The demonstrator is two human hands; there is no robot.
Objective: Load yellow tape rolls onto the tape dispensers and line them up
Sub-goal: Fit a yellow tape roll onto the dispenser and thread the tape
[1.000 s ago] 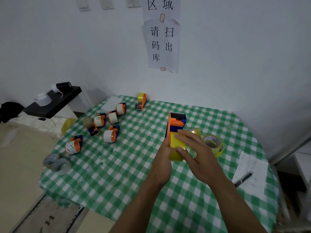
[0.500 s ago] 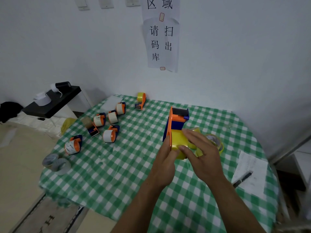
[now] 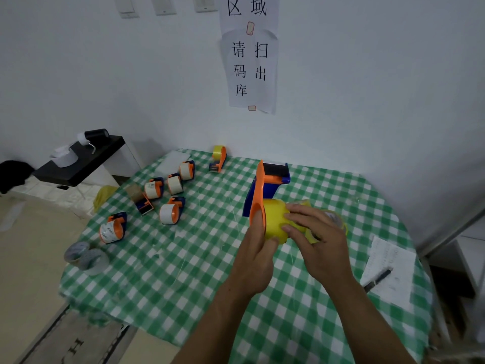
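The left hand (image 3: 256, 248) is clamped on the dispenser (image 3: 266, 189), which is held upright just right of frame centre, over the cloth (image 3: 199, 258). The right hand (image 3: 321, 243) is closed round the yellow roll (image 3: 274, 223), which is pressed sideways against the orange side plate. The step in hand is judged to be seating the roll on the hub; whether it is fully home cannot be told. Next, the tape end would need threading to the cutter, and the dispenser setting beside the loaded dispenser (image 3: 219, 156) at upper centre. White-taped dispensers (image 3: 173, 185) are scattered at left.
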